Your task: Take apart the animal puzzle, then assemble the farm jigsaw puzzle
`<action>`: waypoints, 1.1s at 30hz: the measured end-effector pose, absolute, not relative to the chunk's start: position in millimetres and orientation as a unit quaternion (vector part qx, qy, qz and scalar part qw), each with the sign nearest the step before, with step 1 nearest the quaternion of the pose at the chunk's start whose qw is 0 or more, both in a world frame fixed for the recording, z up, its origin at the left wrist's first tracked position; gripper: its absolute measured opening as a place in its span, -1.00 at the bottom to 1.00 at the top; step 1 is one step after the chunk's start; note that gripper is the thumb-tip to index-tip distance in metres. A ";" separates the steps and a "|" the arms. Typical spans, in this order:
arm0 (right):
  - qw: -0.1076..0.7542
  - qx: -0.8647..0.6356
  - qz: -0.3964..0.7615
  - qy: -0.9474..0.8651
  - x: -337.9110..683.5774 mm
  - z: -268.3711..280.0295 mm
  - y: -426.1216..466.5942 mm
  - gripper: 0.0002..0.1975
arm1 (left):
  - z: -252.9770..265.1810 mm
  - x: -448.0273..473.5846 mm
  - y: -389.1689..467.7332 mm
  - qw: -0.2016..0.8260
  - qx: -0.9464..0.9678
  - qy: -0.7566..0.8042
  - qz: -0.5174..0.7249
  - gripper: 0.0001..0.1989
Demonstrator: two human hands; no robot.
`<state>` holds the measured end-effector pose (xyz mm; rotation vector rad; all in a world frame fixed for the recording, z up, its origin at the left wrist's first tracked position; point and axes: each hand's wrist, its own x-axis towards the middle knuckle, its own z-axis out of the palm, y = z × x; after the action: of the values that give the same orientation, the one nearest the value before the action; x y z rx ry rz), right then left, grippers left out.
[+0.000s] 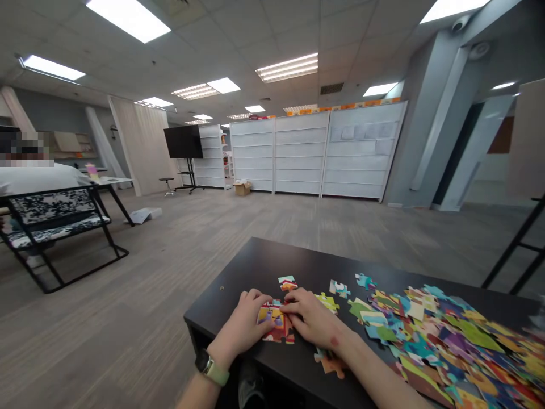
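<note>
Between my hands, a small patch of joined jigsaw puzzle pieces (276,328), red, yellow and purple, lies flat on the black table (293,258). My left hand (247,324) grips its left side, fingers curled along the top and thumb on the near part. From the right, my right hand (313,319) has its fingers and thumb closed on the patch's right edge; its fingers partly cover the pieces. A loose piece (288,283) with red and white lies just beyond. Yellow-green pieces (327,303) sit beside my right hand, and an orange-brown piece (331,363) lies below that wrist.
A large heap of loose puzzle pieces (451,341) spreads over the table's right side. Two blue-white pieces, one of them here (339,288), lie near the far edge. At left, a person in white (46,179) sits on a patterned chair (55,207). White shelving (298,156) stands behind.
</note>
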<state>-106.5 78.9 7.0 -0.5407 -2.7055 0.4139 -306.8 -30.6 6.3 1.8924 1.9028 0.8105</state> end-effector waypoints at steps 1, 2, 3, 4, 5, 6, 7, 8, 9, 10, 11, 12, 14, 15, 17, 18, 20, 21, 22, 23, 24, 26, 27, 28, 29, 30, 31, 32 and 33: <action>0.171 -0.191 0.144 -0.956 -106.3 7.7 79.5 -0.65 | 6.2 -305.4 -29.6 0.166 0.661 0.673 0.287 -0.56; 0.168 -0.193 0.141 -0.956 -106.2 8.8 79.7 -0.66 | 6.3 -304.3 -28.6 0.163 0.656 0.678 0.290 -0.55; 0.165 -0.195 0.137 -0.957 -106.2 10.3 79.4 -0.67 | 6.8 -303.4 -27.5 0.161 0.651 0.683 0.292 -0.53; 0.162 -0.197 0.133 -0.958 -106.3 12.1 78.9 -0.67 | 7.6 -302.9 -26.6 0.160 0.645 0.687 0.294 -0.51; 0.159 -0.199 0.128 -0.958 -106.3 14.1 78.0 -0.68 | 8.5 -302.8 -26.0 0.160 0.642 0.689 0.295 -0.50; 0.158 -0.201 0.124 -0.959 -106.3 16.1 77.1 -0.68 | 9.4 -303.0 -25.7 0.162 0.640 0.690 0.295 -0.49; 0.157 -0.202 0.122 -0.959 -106.1 17.8 76.3 -0.69 | 10.1 -303.6 -25.8 0.166 0.642 0.687 0.296 -0.51; 0.158 -0.202 0.121 -0.959 -105.8 18.9 75.7 -0.69 | 10.6 -304.5 -26.4 0.169 0.649 0.680 0.296 -0.55; 0.160 -0.201 0.122 -0.959 -105.2 19.5 75.4 -0.69 | 10.7 -305.6 -27.2 0.172 0.659 0.669 0.299 -0.61; 0.162 -0.200 0.125 -0.958 -104.4 19.2 75.6 -0.69 | 10.5 -306.7 -28.2 0.173 0.670 0.656 0.301 -0.68; 0.165 -0.198 0.130 -0.958 -103.6 18.0 76.2 -0.68 | 10.0 -307.7 -29.2 0.172 0.681 0.644 0.301 -0.74; 0.167 -0.196 0.138 -0.956 -102.7 16.0 77.3 -0.66 | 9.5 -308.5 -30.1 0.171 0.690 0.636 0.300 -0.77; 0.176 -0.194 0.163 -0.951 -101.5 9.8 80.9 -0.61 | 8.9 -309.1 -31.4 0.166 0.700 0.629 0.293 -0.79; 0.182 -0.194 0.177 -0.947 -101.2 6.1 83.3 -0.59 | 8.9 -308.9 -31.6 0.163 0.703 0.630 0.287 -0.78; 0.193 -0.193 0.201 -0.941 -101.5 -0.9 89.2 -0.60 | 9.7 -307.4 -31.6 0.157 0.707 0.633 0.274 -0.79; 0.199 -0.191 0.208 -0.938 -101.8 -3.6 92.6 -0.62 | 10.4 -306.2 -31.4 0.153 0.707 0.635 0.270 -0.80; 0.224 -0.206 0.207 -0.930 -102.3 -6.5 100.4 -0.65 | 11.9 -303.5 -31.0 0.150 0.703 0.642 0.268 -0.84; 0.242 -0.229 0.199 -0.922 -102.4 -6.7 104.6 -0.64 | 12.7 -301.9 -30.9 0.147 0.701 0.644 0.268 -0.86; 0.260 -0.258 0.186 -0.912 -102.3 -6.3 108.9 -0.63 | 13.2 -300.1 -30.9 0.144 0.700 0.645 0.269 -0.86; 0.276 -0.290 0.173 -0.900 -102.2 -5.6 113.0 -0.61 | 13.6 -298.2 -31.1 0.141 0.701 0.645 0.270 -0.85; 0.285 -0.317 0.161 -0.890 -102.2 -4.9 116.8 -0.58 | 13.8 -296.1 -31.3 0.140 0.702 0.644 0.271 -0.84; 0.280 -0.345 0.148 -0.883 -103.2 -4.9 121.8 -0.55 | 13.6 -291.9 -31.9 0.138 0.704 0.641 0.272 -0.81; 0.271 -0.347 0.145 -0.886 -104.4 -5.8 122.7 -0.55 | 13.4 -290.1 -32.1 0.139 0.704 0.641 0.274 -0.81; 0.260 -0.345 0.143 -0.890 -106.0 -7.2 122.6 -0.54 | 13.3 -288.6 -32.2 0.139 0.702 0.642 0.277 -0.80; 0.248 -0.342 0.141 -0.895 -108.0 -9.0 121.6 -0.54 | 13.4 -287.8 -32.0 0.140 0.699 0.643 0.281 -0.79; 0.236 -0.339 0.140 -0.900 -110.2 -10.9 120.0 -0.54 | 13.6 -287.7 -31.5 0.141 0.697 0.642 0.288 -0.78; 0.225 -0.336 0.140 -0.904 -112.4 -12.6 118.3 -0.54 | 13.9 -288.3 -30.8 0.144 0.694 0.641 0.296 -0.77; 0.216 -0.335 0.140 -0.906 -114.3 -14.0 116.7 -0.56 | 14.2 -289.6 -29.9 0.147 0.690 0.639 0.306 -0.77; 0.209 -0.335 0.141 -0.908 -116.0 -14.8 115.6 -0.59 | 14.4 -291.3 -29.0 0.150 0.686 0.638 0.316 -0.77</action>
<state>-116.0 115.6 -14.8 -0.9310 -2.5256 0.3924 -291.3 -29.0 14.4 1.9716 1.8332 0.9070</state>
